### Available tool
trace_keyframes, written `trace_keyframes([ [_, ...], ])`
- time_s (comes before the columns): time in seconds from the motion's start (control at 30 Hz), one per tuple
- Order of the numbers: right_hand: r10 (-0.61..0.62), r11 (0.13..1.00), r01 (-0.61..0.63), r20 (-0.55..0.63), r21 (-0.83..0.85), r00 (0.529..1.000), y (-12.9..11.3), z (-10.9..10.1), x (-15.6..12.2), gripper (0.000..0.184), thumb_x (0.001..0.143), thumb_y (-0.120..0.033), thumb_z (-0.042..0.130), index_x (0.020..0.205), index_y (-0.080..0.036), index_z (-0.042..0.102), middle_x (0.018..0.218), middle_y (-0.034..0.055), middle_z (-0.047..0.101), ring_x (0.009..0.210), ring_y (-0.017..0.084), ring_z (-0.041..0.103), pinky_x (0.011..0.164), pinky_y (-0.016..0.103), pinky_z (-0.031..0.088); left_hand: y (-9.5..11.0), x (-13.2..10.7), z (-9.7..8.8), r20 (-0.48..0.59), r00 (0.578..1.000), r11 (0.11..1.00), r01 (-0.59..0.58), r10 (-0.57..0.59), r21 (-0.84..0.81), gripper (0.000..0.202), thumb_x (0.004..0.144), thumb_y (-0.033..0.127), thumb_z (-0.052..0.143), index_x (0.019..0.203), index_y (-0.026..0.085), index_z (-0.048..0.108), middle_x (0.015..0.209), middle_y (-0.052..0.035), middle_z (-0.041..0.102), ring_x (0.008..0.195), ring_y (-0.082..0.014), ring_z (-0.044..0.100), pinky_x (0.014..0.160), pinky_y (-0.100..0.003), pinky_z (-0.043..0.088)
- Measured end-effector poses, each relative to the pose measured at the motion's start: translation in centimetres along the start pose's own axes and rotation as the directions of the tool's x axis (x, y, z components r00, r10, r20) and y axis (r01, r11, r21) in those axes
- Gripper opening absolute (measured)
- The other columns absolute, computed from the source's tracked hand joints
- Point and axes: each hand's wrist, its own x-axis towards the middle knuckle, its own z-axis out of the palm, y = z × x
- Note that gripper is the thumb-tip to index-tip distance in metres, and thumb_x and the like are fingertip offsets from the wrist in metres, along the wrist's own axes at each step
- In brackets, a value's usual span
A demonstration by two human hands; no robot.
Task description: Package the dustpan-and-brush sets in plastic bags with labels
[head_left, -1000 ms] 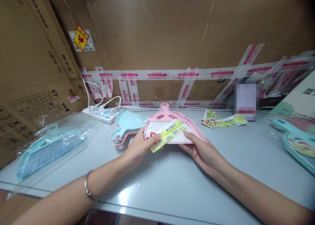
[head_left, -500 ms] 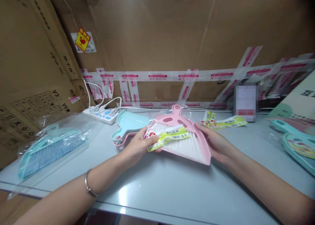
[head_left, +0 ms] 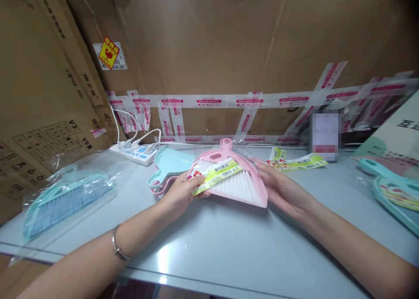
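A pink dustpan point(head_left: 259, 190) with a white-bristled brush point(head_left: 240, 186) nested in it is tilted over the table, its handle pointing away from me. Across the bristles lies a yellow-green and white label strip point(head_left: 222, 173). My left hand point(head_left: 183, 190) grips the pan's left edge, thumb on top of the label and fingers underneath. At the right edge my right hand point(head_left: 278, 185) is slightly blurred, its fingers stretched out beside the rim; whether they still touch it I cannot tell. Behind my left hand rest a mint dustpan point(head_left: 173, 161) and a pink piece point(head_left: 163, 189) below it.
A mint brush-and-dustpan set point(head_left: 68, 198) in clear plastic lies at left, another mint set point(head_left: 397, 190) at right. Loose label strips point(head_left: 297, 163) lie behind my right hand. A white power strip point(head_left: 135, 152) with plugged cables sits before the large cardboard box point(head_left: 203, 50).
The pink dustpan and its label have shifted left and slightly away from me with my left hand. My right hand has loosened from the pan's right edge.
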Motion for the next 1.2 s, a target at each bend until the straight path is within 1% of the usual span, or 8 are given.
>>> trace_keyframes([
  [0.13,0.111,0.992,-0.107,0.061,-0.067,0.992,-0.6,0.4,-0.9,0.068,0.062,-0.008,0.074,0.125,-0.021,0.050,0.111,0.0080,0.066,0.093,0.018,0.065,0.074,0.025,0.055,-0.1,0.5,-0.5,-0.064,0.998,0.998,-0.004,0.008,0.062,0.022,0.071,0.018,0.070,0.092,0.012,0.065,0.093,-0.0085,0.068,0.072,-0.0121,0.061,0.053,-0.017,0.051],
  [0.23,0.122,0.984,-0.095,0.186,-0.149,0.975,-0.4,0.4,-1.0,0.058,0.063,-0.013,0.076,0.118,-0.016,0.057,0.110,0.0099,0.066,0.090,0.018,0.066,0.074,0.024,0.054,-0.4,0.9,-1.0,-0.127,0.991,0.987,-0.026,0.046,0.156,0.032,0.070,0.033,0.071,0.093,0.012,0.066,0.087,-0.0071,0.067,0.067,-0.0117,0.059,0.044,-0.016,0.047],
  [0.33,0.109,0.979,-0.072,0.190,-0.192,0.976,-0.1,0.5,-0.8,0.044,0.066,-0.020,0.076,0.108,-0.014,0.064,0.103,0.0093,0.069,0.084,0.017,0.066,0.072,0.023,0.054,-0.5,1.2,-1.2,-0.166,0.984,0.983,-0.039,0.069,0.180,0.037,0.073,0.044,0.066,0.090,0.010,0.065,0.083,-0.0073,0.065,0.064,-0.0110,0.057,0.042,-0.016,0.046],
  [0.53,0.092,0.985,-0.094,-0.023,-0.148,0.996,0.5,0.2,0.0,0.012,0.073,-0.016,0.069,0.084,-0.012,0.070,0.082,0.0069,0.071,0.071,0.013,0.066,0.062,0.018,0.053,0.4,0.3,-0.8,0.026,0.998,0.996,-0.051,0.049,0.078,0.049,0.067,0.026,0.075,0.110,0.015,0.055,0.109,-0.0100,0.062,0.077,-0.0123,0.062,0.060,-0.022,0.057],
  [0.67,0.016,0.995,-0.029,-0.137,-0.094,0.990,0.7,-0.2,0.4,0.004,0.073,-0.017,0.068,0.074,-0.014,0.065,0.072,0.0029,0.070,0.061,0.011,0.064,0.055,0.018,0.052,0.7,-0.1,-1.0,0.202,0.973,0.990,0.087,-0.109,0.115,0.045,0.065,0.014,0.076,0.107,0.013,0.059,0.109,-0.0123,0.064,0.078,-0.0134,0.067,0.069,-0.019,0.057],
  [0.73,0.001,0.997,-0.013,-0.156,-0.079,0.988,0.6,-0.2,0.5,0.008,0.072,-0.017,0.070,0.071,-0.015,0.062,0.068,0.0011,0.068,0.057,0.011,0.062,0.052,0.018,0.051,0.7,-0.2,-1.1,0.225,0.962,0.983,0.127,-0.154,0.130,0.041,0.067,0.015,0.075,0.105,0.011,0.061,0.108,-0.0142,0.065,0.077,-0.0162,0.069,0.069,-0.019,0.057],
  [1.07,-0.016,0.998,0.008,-0.144,-0.055,0.989,-0.2,0.4,-0.2,0.014,0.069,-0.015,0.070,0.066,-0.017,0.056,0.063,-0.0017,0.063,0.054,0.008,0.058,0.048,0.016,0.049,0.9,-0.2,-0.5,0.092,0.991,0.995,0.099,-0.101,0.023,0.015,0.078,0.010,0.063,0.092,0.006,0.063,0.089,-0.0117,0.069,0.072,-0.0187,0.071,0.066,-0.016,0.057],
  [1.2,-0.015,0.996,0.012,-0.031,-0.083,0.999,-0.1,0.3,-0.1,0.020,0.064,-0.017,0.074,0.061,-0.017,0.053,0.069,-0.0004,0.065,0.063,0.010,0.062,0.059,0.018,0.053,1.1,0.1,-0.8,-0.013,0.999,0.998,0.049,-0.049,-0.034,0.009,0.079,0.008,0.060,0.088,0.005,0.061,0.079,-0.0093,0.068,0.071,-0.0172,0.071,0.066,-0.015,0.056],
])
